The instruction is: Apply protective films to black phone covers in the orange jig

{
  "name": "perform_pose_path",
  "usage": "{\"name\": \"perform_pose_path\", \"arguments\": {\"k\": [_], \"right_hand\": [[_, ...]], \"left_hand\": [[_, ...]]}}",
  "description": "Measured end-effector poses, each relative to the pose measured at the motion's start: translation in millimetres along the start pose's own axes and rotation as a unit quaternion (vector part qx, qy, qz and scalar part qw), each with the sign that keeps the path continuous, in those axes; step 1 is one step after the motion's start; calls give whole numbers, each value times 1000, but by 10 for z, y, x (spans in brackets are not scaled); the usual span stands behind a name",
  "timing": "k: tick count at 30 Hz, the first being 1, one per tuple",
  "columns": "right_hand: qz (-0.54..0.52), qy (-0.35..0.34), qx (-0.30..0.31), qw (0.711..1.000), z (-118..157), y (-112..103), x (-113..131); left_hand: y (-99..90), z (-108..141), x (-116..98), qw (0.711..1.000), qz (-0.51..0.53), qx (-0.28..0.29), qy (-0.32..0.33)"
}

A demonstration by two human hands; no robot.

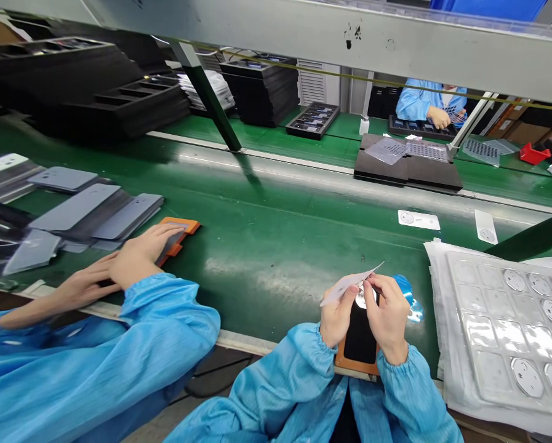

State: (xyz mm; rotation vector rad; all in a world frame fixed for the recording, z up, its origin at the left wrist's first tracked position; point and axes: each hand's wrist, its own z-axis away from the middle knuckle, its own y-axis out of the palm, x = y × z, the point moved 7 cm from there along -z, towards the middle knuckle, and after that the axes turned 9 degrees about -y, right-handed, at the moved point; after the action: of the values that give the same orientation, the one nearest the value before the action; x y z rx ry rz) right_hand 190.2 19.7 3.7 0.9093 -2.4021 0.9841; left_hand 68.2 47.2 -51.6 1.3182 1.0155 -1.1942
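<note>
Pinching a thin pale sheet [343,288], the left hand [335,317] has its thumb closed against its fingers, the sheet tilted up toward one o'clock. The right hand [390,314] has thumb and fingertips drawn close together near the sheet's right end; whether they have hold of anything, I cannot tell. Between the hands shows part of a round silver piece [360,298], over the top end of a black panel [362,335]. That panel lies in an orange frame [356,365], at six o'clock from the fingertips, by the bench edge.

Just beside the right hand, at three o'clock, is shiny blue film [409,296]. Farther along three o'clock, a clear moulded tray [460,289] holds round silver discs [527,376] in some of its pockets. One white card [418,219] lies at one o'clock, another [485,225] at two. At nine o'clock a co-worker's hand [141,251] rests on a second orange frame [191,226], grey panels [79,206] heaped beyond it. Across the green bench [266,227], dark boards [380,169] lie toward one o'clock.
</note>
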Motion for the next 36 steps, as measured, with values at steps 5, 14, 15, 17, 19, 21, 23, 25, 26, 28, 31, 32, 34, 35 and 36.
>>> {"name": "perform_pose_path", "arguments": {"k": [5, 14, 15, 17, 19, 21, 23, 25, 26, 28, 31, 32, 34, 35, 36], "right_hand": [[-2, 2, -10, 1000, 3, -4, -16], [8, 52, -7, 999, 15, 33, -94], [11, 50, -7, 999, 9, 36, -85], [18, 43, -6, 999, -9, 40, -69], [25, 47, 5, 999, -22, 37, -121], [38, 92, 21, 995, -4, -18, -329], [80, 178, 56, 979, 75, -134, -701], [159, 261, 133, 943, 211, -280, -1121], [200, 285, 181, 920, 283, -351, -1296], [260, 292, 244, 888, 388, -489, -1494], [288, 229, 218, 904, 390, -635, -1342], [270, 185, 195, 925, 364, -637, -1186], [189, 58, 173, 965, 332, -546, -791], [148, -12, 179, 973, 346, -475, -592], [122, -75, 191, 971, 383, -402, -422]], "left_hand": [[33, 25, -42, 1000, -16, 6, 10], [161, 132, -188, 988, -89, 40, 123], [170, 141, -180, 988, -90, 43, 121], [177, 138, -130, 990, -90, 46, 95], [143, 90, -6, 996, -75, 42, 24], [37, 14, 176, 996, 1, 16, -85], [-90, -56, 334, 975, 126, -9, -184], [-204, -119, 381, 946, 226, -15, -232], [-256, -146, 358, 940, 245, -8, -237], [-355, -179, 264, 951, 213, 6, -224], [-392, -165, 63, 989, 13, 58, -136], [-336, -137, -10, 990, -71, 100, -76], [-160, -17, -91, 953, -223, 192, 70], [-80, 57, -86, 923, -281, 223, 137], [-22, 119, -54, 894, -329, 236, 190]]}}
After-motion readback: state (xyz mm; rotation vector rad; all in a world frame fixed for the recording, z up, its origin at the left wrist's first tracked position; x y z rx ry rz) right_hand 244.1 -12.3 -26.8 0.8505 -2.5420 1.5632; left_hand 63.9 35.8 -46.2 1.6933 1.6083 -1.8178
